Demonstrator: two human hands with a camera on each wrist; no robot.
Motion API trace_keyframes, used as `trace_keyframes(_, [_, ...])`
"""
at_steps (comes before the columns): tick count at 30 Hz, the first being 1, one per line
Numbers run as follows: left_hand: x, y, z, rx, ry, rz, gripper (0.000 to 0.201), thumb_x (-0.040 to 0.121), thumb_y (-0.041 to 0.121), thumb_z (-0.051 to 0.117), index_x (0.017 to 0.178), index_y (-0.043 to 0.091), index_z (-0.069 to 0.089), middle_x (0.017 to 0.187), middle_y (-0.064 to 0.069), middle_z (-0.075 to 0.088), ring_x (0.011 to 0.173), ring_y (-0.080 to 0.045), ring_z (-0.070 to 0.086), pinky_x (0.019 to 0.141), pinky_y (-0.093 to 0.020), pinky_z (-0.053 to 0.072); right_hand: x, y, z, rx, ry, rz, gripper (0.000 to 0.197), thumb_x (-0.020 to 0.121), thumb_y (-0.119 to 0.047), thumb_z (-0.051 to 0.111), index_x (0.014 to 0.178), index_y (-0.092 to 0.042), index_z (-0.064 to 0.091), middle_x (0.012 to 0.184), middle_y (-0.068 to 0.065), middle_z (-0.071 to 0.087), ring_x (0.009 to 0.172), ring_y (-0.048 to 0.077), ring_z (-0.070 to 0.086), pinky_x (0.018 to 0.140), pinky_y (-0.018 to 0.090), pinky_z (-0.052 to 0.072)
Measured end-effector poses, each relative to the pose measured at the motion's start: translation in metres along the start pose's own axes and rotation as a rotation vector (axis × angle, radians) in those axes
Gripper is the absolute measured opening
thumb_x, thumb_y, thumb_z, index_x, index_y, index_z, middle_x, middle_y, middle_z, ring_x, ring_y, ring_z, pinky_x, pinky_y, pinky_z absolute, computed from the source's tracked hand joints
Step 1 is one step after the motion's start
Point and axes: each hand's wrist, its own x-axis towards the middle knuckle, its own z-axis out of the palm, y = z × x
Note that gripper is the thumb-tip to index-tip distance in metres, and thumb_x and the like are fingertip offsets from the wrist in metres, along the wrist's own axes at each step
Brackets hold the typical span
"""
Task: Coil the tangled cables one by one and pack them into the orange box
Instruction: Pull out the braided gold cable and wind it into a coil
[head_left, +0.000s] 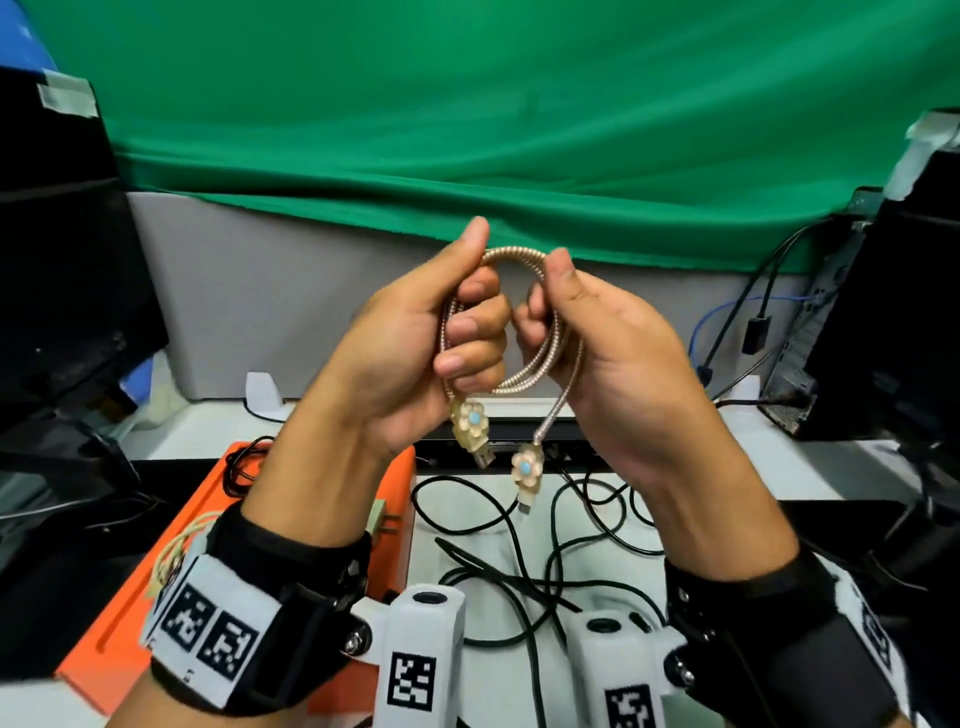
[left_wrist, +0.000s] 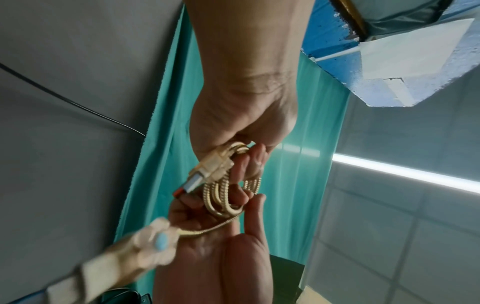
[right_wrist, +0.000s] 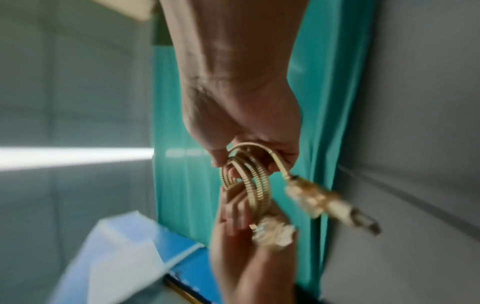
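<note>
Here, then, the moment by parts.

Gold cable (head_left: 519, 358): wound in several loops and held up in mid-frame of the head view, above the desk (head_left: 841, 470); its two flower-trimmed plugs (head_left: 470, 421) hang below the coil, one lower than the other.

Left grip: the left hand (head_left: 410, 353) is clenched round the left side of the coil, fingers curled over the loops, thumb pointing up.

Right grip: the right hand (head_left: 597, 343) pinches the right side of the coil, fingers hooked through it.

Handling: the ribbed metal-looking sheath should be springy and light; I judge the loops will try to open if let go. Best held across all the loops together, not by the plugs, whose ornaments look fragile.

Orange box (head_left: 130, 613): lower left of the head view, on the desk, largely behind the left forearm; a pale cable (head_left: 179, 540) and a thin black cable (head_left: 239, 467) lie in it.

Black cables (head_left: 524, 561): still tangled on the desk, lower centre.

Writing: none readable; the wristbands carry only square black-and-white markers (head_left: 210, 631).
</note>
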Motion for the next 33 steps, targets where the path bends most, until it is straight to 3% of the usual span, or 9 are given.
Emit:
trace_keyframes(4, [0.002, -0.003, 0.002, 0.092, 0.112, 0.031, 0.038, 0.1, 0.042, 0.051, 0.07, 0.019, 0.046, 0.049, 0.008, 0.034, 0.036, -0.006, 0.033, 0.042, -0.02, 0.031, 0.0, -0.004, 0.003, 0.272, 0.039, 0.154, 0.034, 0.096, -0.041, 0.054, 0.078, -0.012, 0.055, 0.058, -0.003, 0.04, 0.059, 0.013, 0.04, 0.061, 0.024, 0.04])
trace_keyframes(8, [0.001, -0.008, 0.005, 0.288, 0.162, 0.097, 0.035, 0.103, 0.037, 0.052, 0.082, 0.01, 0.06, 0.059, 0.0, 0.049, 0.052, -0.017, 0.054, 0.062, -0.033, 0.054, -0.002, -0.006, 0.003, -0.068, 0.163, 0.034, 0.041, 0.107, -0.037, 0.043, 0.072, -0.015, 0.047, 0.054, -0.008, 0.034, 0.048, 0.007, 0.03, 0.051, 0.022, 0.027])
trace_keyframes(10, [-0.001, -0.008, 0.008, 0.37, 0.129, 0.092, 0.04, 0.102, 0.044, 0.05, 0.083, 0.01, 0.059, 0.058, 0.0, 0.044, 0.05, -0.02, 0.051, 0.069, -0.041, 0.054, -0.004, -0.007, 0.004, -0.198, 0.167, -0.023, 0.045, 0.108, -0.034, 0.041, 0.068, -0.018, 0.05, 0.05, -0.012, 0.039, 0.043, 0.004, 0.034, 0.047, 0.019, 0.031])
trace_keyframes(14, [-0.002, -0.009, 0.015, 0.312, 0.104, 0.078, 0.042, 0.1, 0.049, 0.049, 0.072, 0.018, 0.045, 0.054, 0.005, 0.026, 0.043, -0.013, 0.028, 0.056, -0.031, 0.046, -0.001, -0.005, 0.002, -0.072, 0.124, 0.036, 0.043, 0.104, -0.04, 0.049, 0.076, -0.009, 0.059, 0.057, -0.002, 0.034, 0.049, 0.023, 0.026, 0.053, 0.029, 0.025])
trace_keyframes(17, [0.002, -0.01, 0.014, 0.132, 0.103, 0.057, 0.044, 0.1, 0.051, 0.048, 0.07, 0.018, 0.043, 0.049, 0.007, 0.025, 0.037, -0.009, 0.024, 0.05, -0.028, 0.035, 0.002, -0.003, -0.003, 0.217, 0.077, 0.147, 0.043, 0.098, -0.046, 0.052, 0.078, -0.009, 0.06, 0.053, -0.006, 0.029, 0.044, 0.011, 0.024, 0.058, 0.033, 0.025])
trace_keyframes(20, [0.004, -0.008, 0.013, -0.065, 0.042, -0.041, 0.045, 0.103, 0.045, 0.041, 0.07, 0.015, 0.047, 0.045, 0.008, 0.031, 0.035, -0.008, 0.031, 0.049, -0.025, 0.038, 0.005, 0.0, -0.012, 0.331, 0.056, 0.19, 0.04, 0.099, -0.045, 0.053, 0.079, -0.011, 0.061, 0.053, -0.009, 0.031, 0.044, 0.008, 0.024, 0.074, 0.044, 0.007])
trace_keyframes(25, [0.006, -0.011, 0.009, -0.24, -0.022, -0.075, 0.037, 0.104, 0.033, 0.041, 0.073, 0.014, 0.051, 0.047, 0.01, 0.03, 0.038, -0.006, 0.022, 0.042, -0.02, 0.033, 0.006, 0.0, -0.009, 0.424, 0.09, 0.198, 0.037, 0.103, -0.037, 0.048, 0.081, -0.009, 0.057, 0.054, -0.007, 0.033, 0.046, 0.008, 0.028, 0.065, 0.034, 0.014])
trace_keyframes(29, [0.007, -0.014, 0.011, -0.1, 0.103, 0.022, 0.04, 0.105, 0.036, 0.042, 0.073, 0.014, 0.051, 0.048, 0.008, 0.027, 0.04, -0.005, 0.017, 0.04, -0.019, 0.022, 0.002, 0.0, 0.001, 0.21, 0.146, 0.106, 0.037, 0.107, -0.037, 0.043, 0.084, -0.011, 0.054, 0.057, -0.006, 0.03, 0.049, 0.008, 0.027, 0.055, 0.027, 0.031])
trace_keyframes(33, [0.007, -0.016, 0.01, 0.338, 0.202, 0.182, 0.04, 0.107, 0.036, 0.044, 0.082, 0.009, 0.061, 0.06, -0.003, 0.049, 0.052, -0.015, 0.049, 0.053, -0.027, 0.047, 0.001, -0.004, 0.001, -0.042, 0.191, 0.008, 0.037, 0.108, -0.036, 0.04, 0.08, -0.015, 0.05, 0.053, -0.011, 0.034, 0.046, 0.007, 0.03, 0.05, 0.025, 0.032])
